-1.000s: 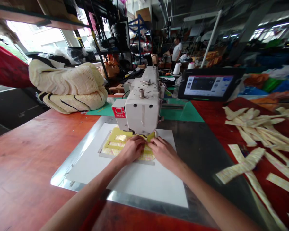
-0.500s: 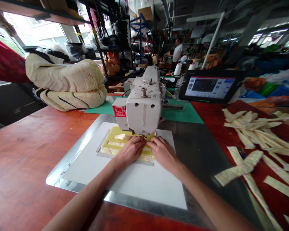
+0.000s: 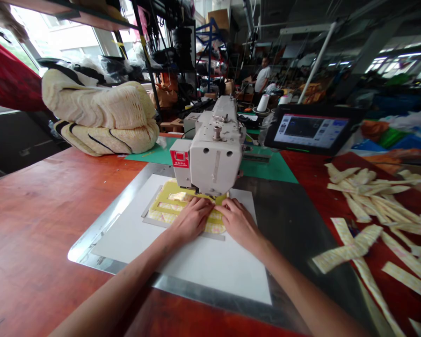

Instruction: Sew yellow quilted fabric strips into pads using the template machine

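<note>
Under the head of a white sewing machine [image 3: 215,164] lies a pale patterned fabric piece [image 3: 214,228] with a yellow slotted template [image 3: 164,193] over it. Both rest on a white sheet [image 3: 217,267]. My left hand [image 3: 192,217] is on the template and fabric, its fingers bent and close together near the needle area. Just to its right, my right hand [image 3: 236,217] has curled fingers at the template's right part. The fingertips of both hands nearly meet. What they pinch, if anything, is too small to make out.
Fabric strips [image 3: 365,187] lie scattered on the red table [image 3: 38,210] at the right. Stacked quilted pieces [image 3: 98,107] stand at the back left. A monitor [image 3: 308,128] is right of the machine. In the background stands a person [image 3: 263,77].
The whole view has shifted slightly, so the machine and monitor appear a little farther right. Both hands stay at nearly the same place on the template.
</note>
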Action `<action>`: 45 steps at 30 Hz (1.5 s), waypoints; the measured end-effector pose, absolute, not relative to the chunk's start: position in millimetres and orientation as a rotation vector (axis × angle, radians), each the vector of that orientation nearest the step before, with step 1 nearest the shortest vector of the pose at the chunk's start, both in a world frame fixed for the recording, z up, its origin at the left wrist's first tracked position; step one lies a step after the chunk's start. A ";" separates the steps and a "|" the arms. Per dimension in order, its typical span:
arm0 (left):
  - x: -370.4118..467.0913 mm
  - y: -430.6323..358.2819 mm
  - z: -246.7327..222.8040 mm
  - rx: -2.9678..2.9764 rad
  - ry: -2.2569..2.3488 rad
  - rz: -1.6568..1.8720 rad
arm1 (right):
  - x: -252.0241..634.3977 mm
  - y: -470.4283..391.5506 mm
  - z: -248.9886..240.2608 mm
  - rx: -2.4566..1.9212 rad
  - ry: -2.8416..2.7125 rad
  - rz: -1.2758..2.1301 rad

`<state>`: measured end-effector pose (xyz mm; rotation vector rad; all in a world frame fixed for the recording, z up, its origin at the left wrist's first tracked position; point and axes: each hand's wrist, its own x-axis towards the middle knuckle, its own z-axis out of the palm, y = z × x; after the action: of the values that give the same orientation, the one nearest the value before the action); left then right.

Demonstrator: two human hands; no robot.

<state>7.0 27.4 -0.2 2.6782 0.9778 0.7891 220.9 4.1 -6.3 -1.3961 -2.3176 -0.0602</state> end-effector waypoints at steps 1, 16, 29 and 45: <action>5.9 26.4 -0.6 2.693 1.009 0.780 | 220.9 4.0 -6.9 -1.394 -2.317 -0.067; 2.3 22.1 2.7 2.686 1.046 0.778 | 221.8 3.3 -7.6 -1.402 -2.322 -0.066; 19.8 29.2 -6.3 2.378 1.079 1.071 | 238.6 6.5 2.7 -1.507 -2.291 0.070; 1.9 35.8 -1.9 2.315 1.126 1.077 | 222.8 0.5 -5.3 -1.384 -2.310 -0.124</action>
<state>1.9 35.8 -1.9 2.3151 1.1259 1.0768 222.8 0.5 -5.3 -1.3839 -2.3097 -0.1245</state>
